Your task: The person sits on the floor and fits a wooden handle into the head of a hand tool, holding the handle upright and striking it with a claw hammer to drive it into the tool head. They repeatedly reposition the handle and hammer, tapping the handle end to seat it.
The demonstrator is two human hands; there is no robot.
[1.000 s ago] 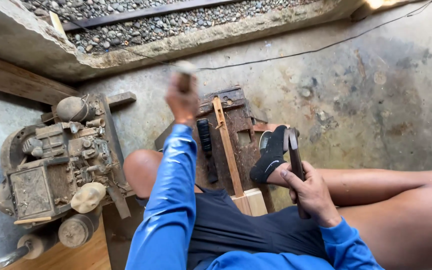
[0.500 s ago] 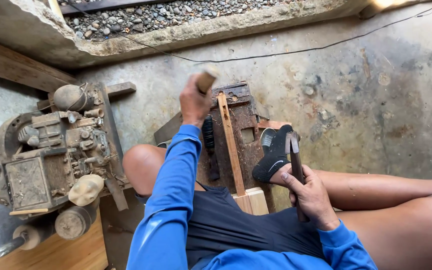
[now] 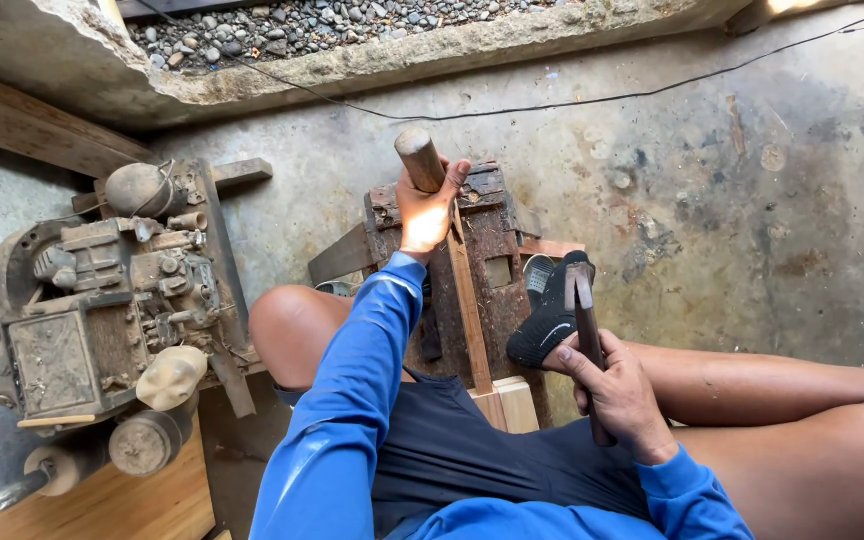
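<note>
Wooden handle (image 3: 419,158) gripped in left hand (image 3: 426,212), right hand (image 3: 614,390) clamps claw hammer (image 3: 586,330).

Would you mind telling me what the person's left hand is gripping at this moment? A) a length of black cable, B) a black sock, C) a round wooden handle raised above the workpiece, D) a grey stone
C: the left hand is closed around a round wooden handle held up over the rusty metal block, while the right hand holds a dark metal tool lower down.
</note>
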